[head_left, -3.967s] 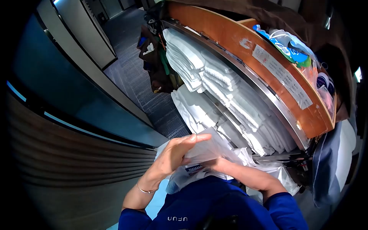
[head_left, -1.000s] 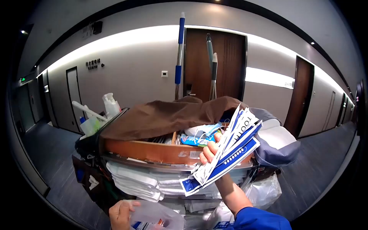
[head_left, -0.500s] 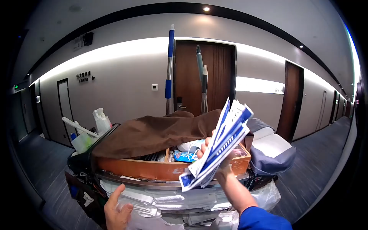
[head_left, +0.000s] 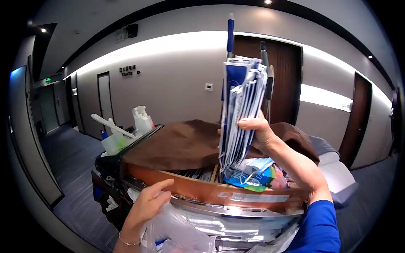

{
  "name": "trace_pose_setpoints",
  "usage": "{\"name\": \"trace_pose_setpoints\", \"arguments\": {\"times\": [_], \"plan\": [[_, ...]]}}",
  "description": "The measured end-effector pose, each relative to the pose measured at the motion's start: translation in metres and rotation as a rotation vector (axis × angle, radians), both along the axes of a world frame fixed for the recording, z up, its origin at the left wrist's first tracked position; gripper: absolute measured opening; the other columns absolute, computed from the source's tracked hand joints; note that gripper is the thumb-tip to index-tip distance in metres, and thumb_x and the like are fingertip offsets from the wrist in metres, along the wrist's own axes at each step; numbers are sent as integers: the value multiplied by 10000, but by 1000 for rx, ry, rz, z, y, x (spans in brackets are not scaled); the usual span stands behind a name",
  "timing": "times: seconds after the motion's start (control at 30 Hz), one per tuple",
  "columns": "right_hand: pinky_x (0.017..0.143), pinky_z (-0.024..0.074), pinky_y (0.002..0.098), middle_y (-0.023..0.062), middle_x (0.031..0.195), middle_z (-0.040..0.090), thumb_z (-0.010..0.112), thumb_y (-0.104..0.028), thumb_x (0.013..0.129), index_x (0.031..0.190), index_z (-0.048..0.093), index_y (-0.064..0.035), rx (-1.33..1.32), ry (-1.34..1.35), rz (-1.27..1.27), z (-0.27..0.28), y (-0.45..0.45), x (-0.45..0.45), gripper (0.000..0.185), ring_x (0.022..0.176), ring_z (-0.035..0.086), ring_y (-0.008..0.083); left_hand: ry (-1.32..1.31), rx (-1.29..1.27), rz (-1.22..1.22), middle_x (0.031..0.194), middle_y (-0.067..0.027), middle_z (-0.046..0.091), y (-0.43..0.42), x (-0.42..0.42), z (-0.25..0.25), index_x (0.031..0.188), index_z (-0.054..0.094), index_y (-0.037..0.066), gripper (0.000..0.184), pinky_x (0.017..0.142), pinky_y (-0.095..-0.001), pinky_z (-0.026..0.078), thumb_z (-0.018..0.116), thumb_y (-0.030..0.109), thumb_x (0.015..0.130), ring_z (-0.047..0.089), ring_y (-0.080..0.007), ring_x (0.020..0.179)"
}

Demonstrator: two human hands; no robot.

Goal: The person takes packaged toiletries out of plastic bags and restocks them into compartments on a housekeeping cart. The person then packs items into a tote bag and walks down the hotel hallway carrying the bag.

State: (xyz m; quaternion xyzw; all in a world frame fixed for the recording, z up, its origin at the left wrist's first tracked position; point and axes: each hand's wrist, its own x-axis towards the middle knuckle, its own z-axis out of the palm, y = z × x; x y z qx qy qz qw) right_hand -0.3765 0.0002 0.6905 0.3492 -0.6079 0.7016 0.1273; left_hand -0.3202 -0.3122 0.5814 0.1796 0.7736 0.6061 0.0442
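My right hand [head_left: 260, 130] grips a thick stack of flat white and blue packets [head_left: 242, 109], held upright above the cart's wooden drawer [head_left: 181, 185]. At the lower left, my left hand [head_left: 151, 202] is over a translucent plastic bag [head_left: 181, 225], with fingers bent toward the drawer front; whether they pinch the bag's edge is unclear. Something blue shows inside the bag. In the drawer, a blue and green package [head_left: 249, 177] lies beneath the packets, beside thin items in the left compartment. A brown cloth [head_left: 177, 143] covers the cart's top behind the drawer.
White folded towels [head_left: 223, 225] fill the shelf below the drawer. Bottles [head_left: 142, 120] and a white-handled brush [head_left: 112, 125] stand at the cart's left end. A grey bag [head_left: 337, 177] hangs at its right. Long poles rise behind, before a brown door [head_left: 284, 80].
The stack has turned more upright and my right hand has risen with it. My left hand has moved up and right, closer to the drawer. The head view has shifted left.
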Motion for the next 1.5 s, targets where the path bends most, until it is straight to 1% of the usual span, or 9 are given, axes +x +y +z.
{"name": "trace_pose_setpoints", "arguments": {"times": [0.17,0.3,0.5,0.63,0.97,1.07,1.17,1.33,1.5], "plan": [[743,577,458,186,848,648,702,-135,649,1051,554,48,-21,-39,318,1,-11,-54,466,829,672,339,61,-60,33,886,-34,616,23,-53,18,1230,564,28,410,555,-221,419,501,180,854,528,-94,712],[766,547,541,255,961,630,632,-118,681,1058,560,90,-3,-33,621,2,-2,-79,437,979,607,432,-15,-294,-90,1132,-107,624,23,-105,12,1217,571,8,427,819,-287,474,501,154,822,574,-194,991],[893,482,540,114,837,605,694,-372,798,1120,550,-65,71,140,890,-3,10,-107,468,799,630,252,-54,-721,-186,1277,-196,533,34,-134,29,1220,528,-68,462,991,-302,377,461,128,807,524,-283,1154],[894,463,559,131,781,571,649,-271,852,1162,433,-100,58,42,937,-2,12,-89,414,820,620,288,483,-1081,-294,1220,-227,547,30,-155,31,1149,588,-41,423,969,-369,408,406,142,814,522,-364,1132],[892,453,565,203,867,624,661,-268,835,1151,483,-73,-11,8,1073,16,-21,-89,411,871,634,335,358,-505,43,1263,-319,465,-3,-203,16,1339,352,-75,561,1044,-379,326,382,125,816,457,-390,1205],[847,497,527,115,736,551,685,-257,823,1114,419,-55,102,62,694,8,-23,-100,443,780,626,288,381,-385,74,1255,-328,467,-6,-203,18,1348,328,-79,566,1040,-379,324,385,134,826,451,-399,1207],[840,512,430,194,978,641,783,-133,618,1110,546,55,197,-179,430,-4,-36,-101,578,926,639,288,382,-175,99,1247,-334,472,-5,-190,30,1356,314,-75,578,1020,-381,336,425,153,837,455,-415,1197],[868,462,307,82,1000,615,795,-124,593,1129,531,8,479,-65,110,-14,-86,-119,612,946,581,168,183,107,-56,1015,-76,600,-6,-211,22,1257,443,-13,503,793,-221,420,604,-1,781,528,-92,876],[904,442,313,87,1029,623,784,-90,619,1112,539,-9,652,-70,74,-42,-99,-148,557,968,568,168,153,205,-114,1104,-76,586,-13,-189,37,1351,352,34,643,881,-236,426,659,41,786,528,-133,1026]]}}
